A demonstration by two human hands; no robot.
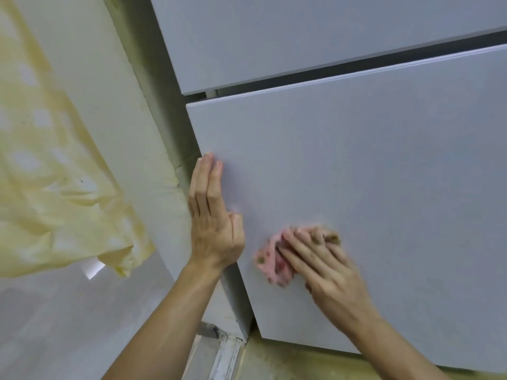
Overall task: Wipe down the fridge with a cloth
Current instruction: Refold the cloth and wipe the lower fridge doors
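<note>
The fridge's lower door (pixel 384 174) is a plain pale grey panel filling the right of the view, with the upper door (pixel 274 37) above it across a dark gap. My right hand (pixel 326 267) presses a pink cloth (pixel 271 263) with brown marks flat against the lower door, fingers spread and straight; the hand is blurred. My left hand (pixel 211 215) lies flat with straight fingers on the door's left edge, above and left of the cloth.
A pale yellow patterned curtain (pixel 55 174) hangs at the left in front of a white wall (pixel 115 105). A narrow dark gap separates the wall from the fridge side. Below the door runs a stained floor strip (pixel 227 357).
</note>
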